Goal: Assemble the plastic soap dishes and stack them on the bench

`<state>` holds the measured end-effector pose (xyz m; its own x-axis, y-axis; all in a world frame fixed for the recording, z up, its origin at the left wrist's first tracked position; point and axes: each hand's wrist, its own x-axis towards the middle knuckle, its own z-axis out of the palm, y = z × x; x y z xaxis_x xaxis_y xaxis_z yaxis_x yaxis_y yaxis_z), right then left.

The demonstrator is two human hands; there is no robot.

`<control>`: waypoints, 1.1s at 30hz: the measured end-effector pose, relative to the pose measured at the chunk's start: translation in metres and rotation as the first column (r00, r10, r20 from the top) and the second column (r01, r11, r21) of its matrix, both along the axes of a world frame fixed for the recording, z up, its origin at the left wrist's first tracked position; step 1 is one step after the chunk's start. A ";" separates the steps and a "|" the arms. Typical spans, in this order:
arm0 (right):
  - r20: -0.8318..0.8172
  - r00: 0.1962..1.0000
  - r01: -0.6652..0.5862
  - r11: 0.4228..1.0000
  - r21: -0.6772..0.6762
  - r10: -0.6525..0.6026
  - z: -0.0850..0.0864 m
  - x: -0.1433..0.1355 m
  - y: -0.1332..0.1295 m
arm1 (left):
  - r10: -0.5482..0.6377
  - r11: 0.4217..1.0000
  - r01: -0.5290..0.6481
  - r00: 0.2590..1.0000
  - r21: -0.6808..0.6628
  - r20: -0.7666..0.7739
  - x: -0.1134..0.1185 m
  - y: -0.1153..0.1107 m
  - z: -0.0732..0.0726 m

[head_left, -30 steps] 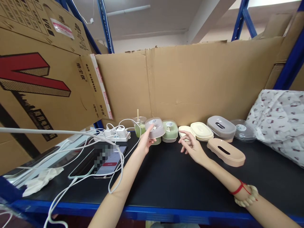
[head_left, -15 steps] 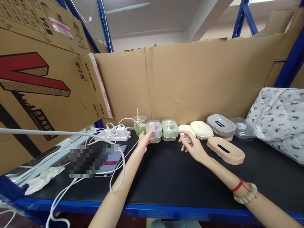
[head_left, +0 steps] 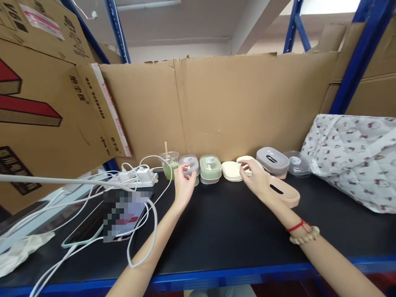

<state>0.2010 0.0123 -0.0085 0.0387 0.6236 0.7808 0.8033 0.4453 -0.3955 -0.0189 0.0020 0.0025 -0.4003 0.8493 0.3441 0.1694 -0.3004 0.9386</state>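
Counter [head_left: 222, 235], back row, left to right: power strip [head_left: 149, 181], cup [head_left: 170, 172], first container [head_left: 189, 160], second container [head_left: 210, 168], flat lids [head_left: 231, 170] in two adjacent groups, oval box [head_left: 272, 161], stacked covers [head_left: 297, 164], bag [head_left: 355, 161]. Phones [head_left: 88, 227] front-left of power strip; oval cover [head_left: 291, 192] before oval box. Cardboard panel [head_left: 222, 103] behind row.

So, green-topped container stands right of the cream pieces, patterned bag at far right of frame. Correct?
One slip: the head view shows the green-topped container left of the cream pieces. The patterned bag is at far right, as you said.
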 end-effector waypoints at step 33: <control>0.260 0.965 -0.089 0.882 0.462 -0.039 -0.007 -0.016 -0.005 | -0.556 0.796 0.604 0.760 -0.049 0.338 0.018 -0.012 -0.001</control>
